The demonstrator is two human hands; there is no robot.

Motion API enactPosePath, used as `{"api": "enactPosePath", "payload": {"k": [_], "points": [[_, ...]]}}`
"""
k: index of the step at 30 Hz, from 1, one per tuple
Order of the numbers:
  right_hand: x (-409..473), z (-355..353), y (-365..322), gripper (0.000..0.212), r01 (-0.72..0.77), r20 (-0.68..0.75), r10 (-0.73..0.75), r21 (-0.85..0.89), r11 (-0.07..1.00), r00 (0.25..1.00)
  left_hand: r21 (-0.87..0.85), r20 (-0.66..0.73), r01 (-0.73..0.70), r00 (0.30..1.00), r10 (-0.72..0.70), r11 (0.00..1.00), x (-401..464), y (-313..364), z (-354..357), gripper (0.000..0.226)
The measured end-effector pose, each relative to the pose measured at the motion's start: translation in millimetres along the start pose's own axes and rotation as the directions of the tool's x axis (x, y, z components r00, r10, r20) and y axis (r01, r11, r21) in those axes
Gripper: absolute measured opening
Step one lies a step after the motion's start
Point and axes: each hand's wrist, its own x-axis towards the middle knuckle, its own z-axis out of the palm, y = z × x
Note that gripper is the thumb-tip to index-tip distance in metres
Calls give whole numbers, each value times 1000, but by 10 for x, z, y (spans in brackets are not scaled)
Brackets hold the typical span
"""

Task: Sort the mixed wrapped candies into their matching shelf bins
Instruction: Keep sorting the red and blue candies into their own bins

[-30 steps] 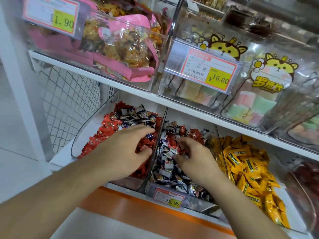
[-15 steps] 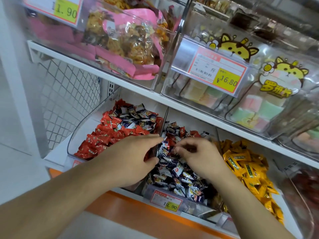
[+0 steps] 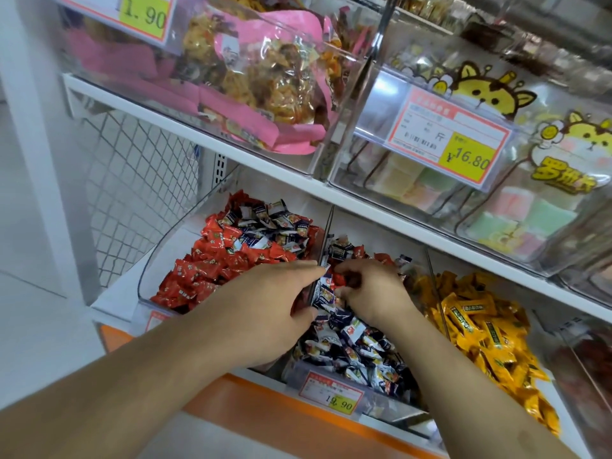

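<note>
The left clear bin (image 3: 155,260) holds red wrapped candies (image 3: 212,270), with several blue-and-white ones (image 3: 265,226) mixed in at the back. The middle bin (image 3: 294,376) holds blue-and-white candies (image 3: 351,346) and a few red ones (image 3: 382,259) at the rear. Yellow candies (image 3: 480,326) fill the right bin. My left hand (image 3: 265,306) lies palm down over the front of the red bin, fingers stretched to the divider (image 3: 326,233); what is under the palm is hidden. My right hand (image 3: 374,293) is in the middle bin, its fingers curled, pinching a red candy (image 3: 341,279) beside the divider.
A price tag (image 3: 334,394) hangs on the middle bin's front. Just above runs a white shelf (image 3: 251,154) with clear bins of pink-bagged snacks (image 3: 265,77) and pastel sweets (image 3: 516,220). A wire mesh panel (image 3: 145,180) stands to the left. A further bin (image 3: 586,366) sits at far right.
My right hand has moved back and left in the middle bin toward the divider and closed on a red candy. My left hand's fingers have reached up to the divider.
</note>
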Motion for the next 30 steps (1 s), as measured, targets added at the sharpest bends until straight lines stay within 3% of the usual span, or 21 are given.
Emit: {"api": "enactPosePath", "payload": {"k": [5, 13, 20, 27, 30], "points": [[14, 35, -56, 55, 30, 74, -26, -52, 998, 997, -14, -10, -5, 1000, 5, 1000, -7, 19, -1, 61], [-37, 73, 20, 24, 56, -22, -57, -51, 997, 998, -8, -20, 3, 1000, -3, 1000, -5, -8, 21, 62], [-35, 134, 153, 17, 69, -142, -57, 83, 994, 988, 1, -20, 7, 1000, -7, 1000, 3, -36, 39, 63], [-143, -38, 250, 14, -20, -222, 91, 301, 953, 971, 7, -4, 17, 1000, -17, 1000, 2, -9, 7, 63], [-177, -156, 248, 12, 1, -345, 120, 333, 943, 931, 6, -11, 18, 1000, -17, 1000, 2, -5, 1, 62]]}}
